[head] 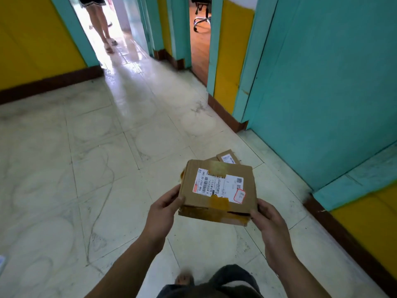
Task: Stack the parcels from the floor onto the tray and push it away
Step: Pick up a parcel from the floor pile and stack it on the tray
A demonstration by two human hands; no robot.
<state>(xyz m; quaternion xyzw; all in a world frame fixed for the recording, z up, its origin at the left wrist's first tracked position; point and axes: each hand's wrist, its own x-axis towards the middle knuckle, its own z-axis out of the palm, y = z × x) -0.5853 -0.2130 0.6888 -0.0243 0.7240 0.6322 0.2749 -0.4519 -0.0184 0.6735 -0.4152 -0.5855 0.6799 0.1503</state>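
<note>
A brown cardboard parcel [219,190] with a white shipping label and yellow tape is held above the floor. My left hand [164,214] grips its near left corner, thumb on top. My right hand [269,222] grips its near right corner. Behind the held parcel, another flat cardboard parcel [228,157] lies on the tiled floor, mostly hidden. No tray is in view.
The white tiled floor [96,168] stretches ahead and left. A teal door [322,82] and yellow wall stand close on the right. A person's legs [103,24] are in the far doorway. An office chair [202,16] is in a side room.
</note>
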